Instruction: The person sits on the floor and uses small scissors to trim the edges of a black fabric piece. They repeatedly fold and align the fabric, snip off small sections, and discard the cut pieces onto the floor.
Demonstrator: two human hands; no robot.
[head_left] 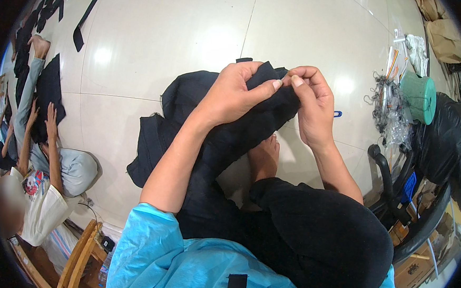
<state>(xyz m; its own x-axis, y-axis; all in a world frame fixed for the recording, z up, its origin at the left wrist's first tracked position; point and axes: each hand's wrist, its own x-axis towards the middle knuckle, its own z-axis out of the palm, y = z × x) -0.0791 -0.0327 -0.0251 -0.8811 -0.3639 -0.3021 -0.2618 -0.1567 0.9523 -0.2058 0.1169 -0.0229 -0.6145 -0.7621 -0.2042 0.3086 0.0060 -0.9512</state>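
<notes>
A dark bundle of black cloth (252, 127) lies across my lap and over my raised leg, its upper edge lifted between my hands. My left hand (236, 91) is closed on that edge, thumb on top and pointing right. Close by on the right, my right hand (315, 101) pinches with thumb and forefinger at the same edge. Whatever is between those fingertips is too small to make out. Another fold of the black cloth (151, 144) hangs at the left, beside my left forearm. My bare foot (265, 156) rests on the floor below the cloth.
A small blue-handled item (338, 114) lies on the tiled floor right of my hand. Further right are tangled black threads (385, 108), a green cone (419, 97) and black plastic bags (449, 141). A person (48, 196) sits at left with black cloth pieces (50, 101).
</notes>
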